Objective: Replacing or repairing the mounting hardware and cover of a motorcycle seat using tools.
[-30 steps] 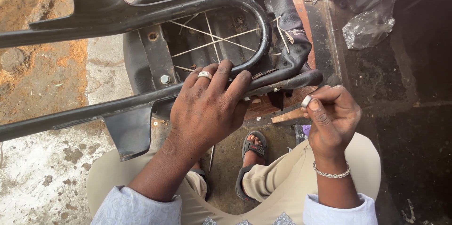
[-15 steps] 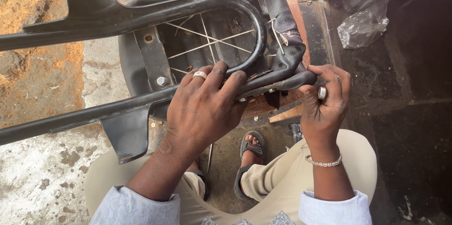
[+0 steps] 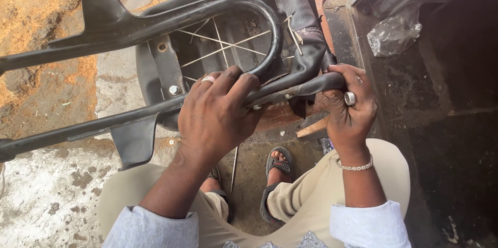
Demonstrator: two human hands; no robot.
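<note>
An upturned black seat frame (image 3: 155, 25) lies across the person's lap, its metal tubes running from far left to the right. The left hand (image 3: 218, 113) presses on the near tube, its grip curled over the curved bar. The right hand (image 3: 347, 105) has its grip wrapped tight around the tube's right end. Thin cords (image 3: 223, 45) cross inside the frame. A crumpled clear plastic bag (image 3: 394, 32) lies on the floor at far right, and sandalled feet (image 3: 277, 167) sit below.
</note>
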